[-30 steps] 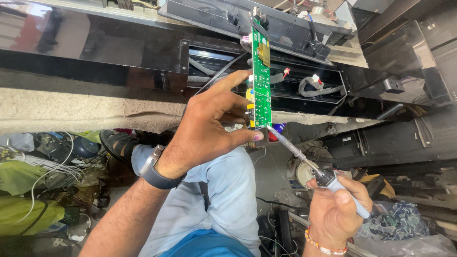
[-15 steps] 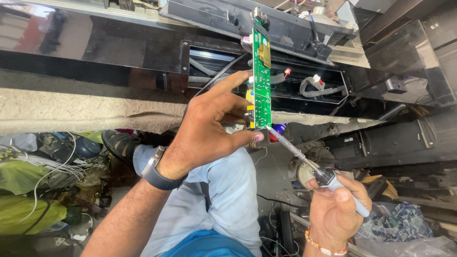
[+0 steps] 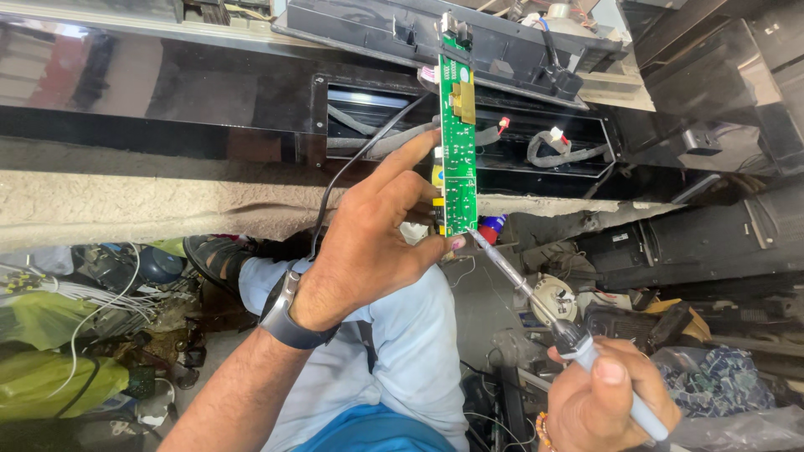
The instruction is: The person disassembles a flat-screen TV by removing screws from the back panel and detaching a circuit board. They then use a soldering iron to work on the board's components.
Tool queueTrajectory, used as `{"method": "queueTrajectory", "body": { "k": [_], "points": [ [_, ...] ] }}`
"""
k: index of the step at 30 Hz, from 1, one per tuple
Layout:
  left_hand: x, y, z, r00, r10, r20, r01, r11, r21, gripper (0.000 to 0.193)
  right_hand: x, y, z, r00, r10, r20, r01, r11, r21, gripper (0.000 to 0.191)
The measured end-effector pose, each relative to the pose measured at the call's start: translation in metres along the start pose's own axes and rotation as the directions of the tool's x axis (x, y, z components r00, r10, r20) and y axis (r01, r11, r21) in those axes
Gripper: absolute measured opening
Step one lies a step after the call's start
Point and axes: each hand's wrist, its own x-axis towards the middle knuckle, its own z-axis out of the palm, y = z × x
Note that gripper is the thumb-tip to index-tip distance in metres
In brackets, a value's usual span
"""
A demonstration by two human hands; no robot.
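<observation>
Head view: left hand (image 3: 368,251) pinches narrow green circuit board (image 3: 457,142) upright before black appliance casing (image 3: 251,92). Right hand (image 3: 607,402) clamped on grey-handled soldering iron (image 3: 536,301), tip at board's bottom edge beside thumb; a slip could burn it.

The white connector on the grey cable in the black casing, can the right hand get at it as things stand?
Probably not right away: the right hand grips the soldering iron, tip at the green circuit board. The white connector itself lies uncovered.
</observation>
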Motion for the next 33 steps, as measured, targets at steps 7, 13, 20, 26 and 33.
{"method": "queueTrajectory", "body": {
  "k": [7,13,20,26,33],
  "points": [
    [-0.002,-0.005,0.003,0.999,-0.037,-0.009,0.037,0.999,0.018,0.035,-0.013,0.000,0.012,0.972,-0.236,-0.018,0.227,0.951,-0.208,0.052],
    [-0.002,-0.008,0.003,0.999,-0.015,-0.029,0.016,1.000,0.021,0.034,-0.028,0.004,0.012,0.963,-0.271,-0.008,0.265,0.947,-0.179,0.051],
    [-0.002,-0.007,-0.001,0.999,-0.046,-0.026,0.047,0.998,0.034,0.032,-0.036,0.005,0.014,0.983,-0.180,-0.047,0.175,0.980,-0.099,0.056],
    [-0.004,-0.010,-0.001,1.000,-0.026,-0.015,0.027,0.997,0.068,0.029,-0.039,0.011,0.012,0.980,-0.187,-0.074,0.177,0.976,-0.125,0.059],
    [-0.006,-0.010,0.001,0.999,-0.031,-0.032,0.033,0.997,0.065,0.029,-0.043,0.007,0.010,0.989,-0.137,-0.064,0.123,0.976,-0.178,0.066]
  ]
}}
